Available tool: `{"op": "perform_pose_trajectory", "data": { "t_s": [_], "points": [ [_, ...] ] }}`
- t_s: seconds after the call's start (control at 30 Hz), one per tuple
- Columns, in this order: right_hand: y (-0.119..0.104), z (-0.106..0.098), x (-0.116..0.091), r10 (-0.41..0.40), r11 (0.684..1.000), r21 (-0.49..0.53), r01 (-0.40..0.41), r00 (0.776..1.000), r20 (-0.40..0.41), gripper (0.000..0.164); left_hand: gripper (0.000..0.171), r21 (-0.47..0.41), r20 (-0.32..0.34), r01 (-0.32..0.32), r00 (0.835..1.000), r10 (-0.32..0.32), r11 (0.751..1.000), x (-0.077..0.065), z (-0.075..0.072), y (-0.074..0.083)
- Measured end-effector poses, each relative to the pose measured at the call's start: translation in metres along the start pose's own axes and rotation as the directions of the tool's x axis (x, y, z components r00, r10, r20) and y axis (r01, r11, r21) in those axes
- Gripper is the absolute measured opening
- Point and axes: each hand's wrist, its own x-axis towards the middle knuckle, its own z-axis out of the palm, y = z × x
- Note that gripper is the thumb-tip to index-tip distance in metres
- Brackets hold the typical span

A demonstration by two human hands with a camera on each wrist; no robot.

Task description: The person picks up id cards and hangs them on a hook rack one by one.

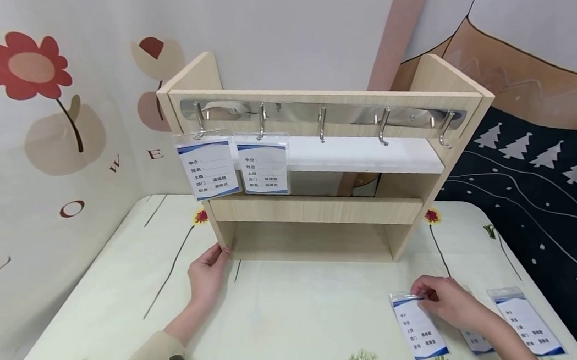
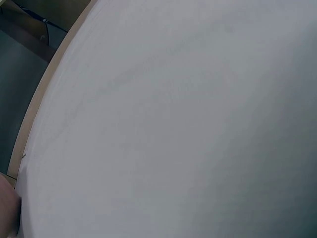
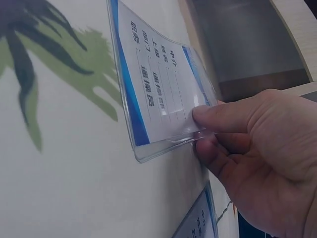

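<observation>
Head view: one name badge is pinched at its top edge by the right hand, above the cloth; the shelf is gripped at its lower left corner by the left hand.

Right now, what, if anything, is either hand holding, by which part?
Right hand: clear-sleeved name badge, pinched at its top-right corner. Left hand: touches lower left front corner of wooden hook rack; grip unclear.

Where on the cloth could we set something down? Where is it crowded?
Free: the cloth in front of the wooden rack, between the left hand and the pinched badge. Crowded: around the right hand and two other badges.
</observation>
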Motion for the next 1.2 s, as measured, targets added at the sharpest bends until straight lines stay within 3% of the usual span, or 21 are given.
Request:
{"op": "perform_pose_trajectory", "data": {
  "t_s": [0.27, 0.63, 0.87, 1.2],
  "points": [
    [-0.009, -0.004, -0.005, 0.022, 0.993, 0.115, -0.018, 0.999, -0.025, 0.022, 0.035, 0.008, -0.007, -0.016, 1.0, 0.016, 1.0, 0.001, -0.001, -0.002],
    [-0.021, -0.009, -0.004, 0.039, 0.975, 0.222, -0.011, 0.991, -0.126, 0.027, 0.034, 0.003, -0.018, -0.02, 1.0, 0.02, 1.0, 0.001, 0.001, -0.003],
    [-0.023, -0.012, -0.001, 0.06, 0.972, 0.235, -0.007, 0.974, -0.22, 0.026, 0.034, 0.009, -0.03, -0.027, 0.999, 0.027, 1.0, 0.002, 0.001, -0.004],
    [-0.027, -0.012, 0.001, 0.072, 0.971, 0.24, -0.008, 0.964, -0.257, 0.021, 0.033, 0.001, -0.033, -0.035, 0.999, 0.035, 0.999, 0.0, 0.001, -0.003]
  ]
}}
